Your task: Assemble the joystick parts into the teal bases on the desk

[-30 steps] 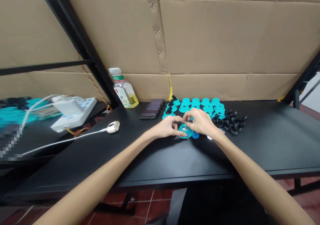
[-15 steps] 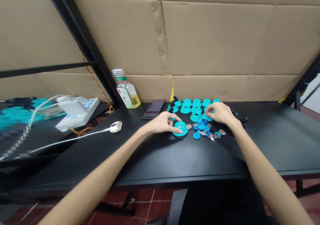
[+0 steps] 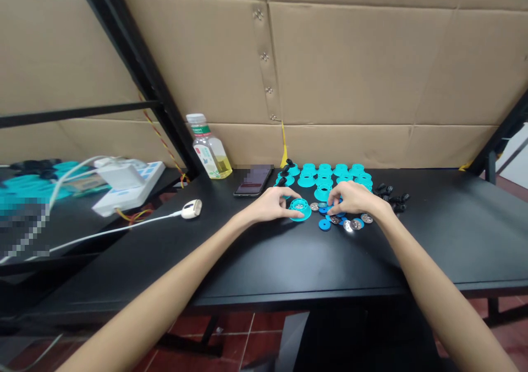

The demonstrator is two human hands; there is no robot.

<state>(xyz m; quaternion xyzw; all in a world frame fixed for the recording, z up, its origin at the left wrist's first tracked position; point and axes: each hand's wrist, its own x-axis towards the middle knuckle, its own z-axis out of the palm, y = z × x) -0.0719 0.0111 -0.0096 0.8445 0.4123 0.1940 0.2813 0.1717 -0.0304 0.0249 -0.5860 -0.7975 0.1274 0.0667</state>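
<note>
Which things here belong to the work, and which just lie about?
In hand: left hand gripping teal cup; right hand over blue discs and metal washers; spare teal cups; black knobs.
Lying about: bottle, phone, power strip, white plug.

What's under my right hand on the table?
Some blue discs and silvery washers lie on the table, poking out beneath the right hand. Whatever sits under the palm is covered.

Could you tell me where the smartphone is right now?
In the head view, the smartphone lies left of centre on the table, between the drink bottle and the teal plastic parts, beyond the left hand.
</note>
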